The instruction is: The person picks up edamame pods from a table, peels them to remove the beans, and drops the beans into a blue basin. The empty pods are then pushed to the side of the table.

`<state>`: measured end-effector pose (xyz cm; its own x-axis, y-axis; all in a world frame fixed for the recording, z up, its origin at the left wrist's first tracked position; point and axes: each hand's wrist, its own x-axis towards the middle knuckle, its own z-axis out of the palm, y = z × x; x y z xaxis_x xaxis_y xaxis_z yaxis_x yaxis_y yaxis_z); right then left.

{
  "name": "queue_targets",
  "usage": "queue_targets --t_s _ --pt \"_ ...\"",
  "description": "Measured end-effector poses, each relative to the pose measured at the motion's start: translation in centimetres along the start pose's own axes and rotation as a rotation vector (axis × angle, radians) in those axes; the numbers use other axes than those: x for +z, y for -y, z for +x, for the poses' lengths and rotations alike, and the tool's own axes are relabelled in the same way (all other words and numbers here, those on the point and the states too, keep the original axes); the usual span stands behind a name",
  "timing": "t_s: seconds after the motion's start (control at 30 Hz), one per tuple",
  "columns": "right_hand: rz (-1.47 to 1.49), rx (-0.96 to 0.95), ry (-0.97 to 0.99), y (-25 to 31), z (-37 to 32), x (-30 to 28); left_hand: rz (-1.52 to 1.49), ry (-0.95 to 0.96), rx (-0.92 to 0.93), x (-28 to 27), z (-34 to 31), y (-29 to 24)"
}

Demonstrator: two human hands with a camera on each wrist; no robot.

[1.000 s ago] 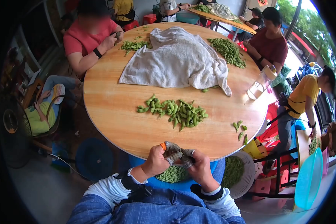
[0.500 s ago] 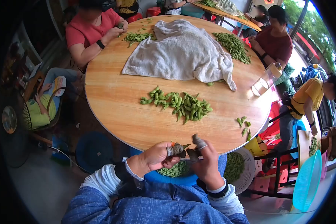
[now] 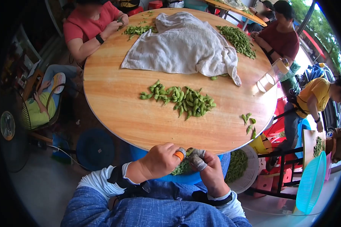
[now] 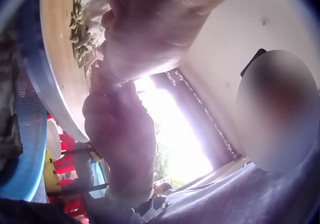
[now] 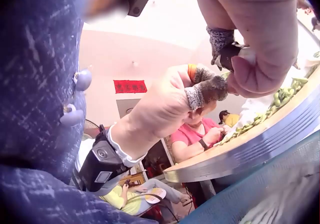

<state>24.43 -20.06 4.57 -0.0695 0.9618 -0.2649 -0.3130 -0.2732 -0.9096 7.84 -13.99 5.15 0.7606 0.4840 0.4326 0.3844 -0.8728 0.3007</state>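
Over the table's near edge, the left hand and right hand meet, their fingers curled and grey coverings on several fingertips. A small green pod, partly hidden, is pinched between them. An orange band circles one left finger. In the right wrist view the left hand reaches toward the curled right hand. Backlight darkens both hands in the left wrist view. Beneath them a blue basin holds green beans or pods. Beyond lies a pile of green pods.
A pale cloth covers the table's middle, near a clear jug at the right. Loose pods lie near the right edge. Below stands a white basket. Several people sit around; someone in yellow leans at the right.
The hands parted slightly, then came together again with the left hand turned back-up, a pod between the fingertips. The head view has shifted, so the table appears higher.
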Motion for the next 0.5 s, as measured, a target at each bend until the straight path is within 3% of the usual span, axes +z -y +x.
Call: queue_targets --t_s 0.5 --pt "-0.041 -0.002 -0.048 -1.04 0.23 -0.35 0.118 0.091 0.07 0.47 0.44 -0.71"
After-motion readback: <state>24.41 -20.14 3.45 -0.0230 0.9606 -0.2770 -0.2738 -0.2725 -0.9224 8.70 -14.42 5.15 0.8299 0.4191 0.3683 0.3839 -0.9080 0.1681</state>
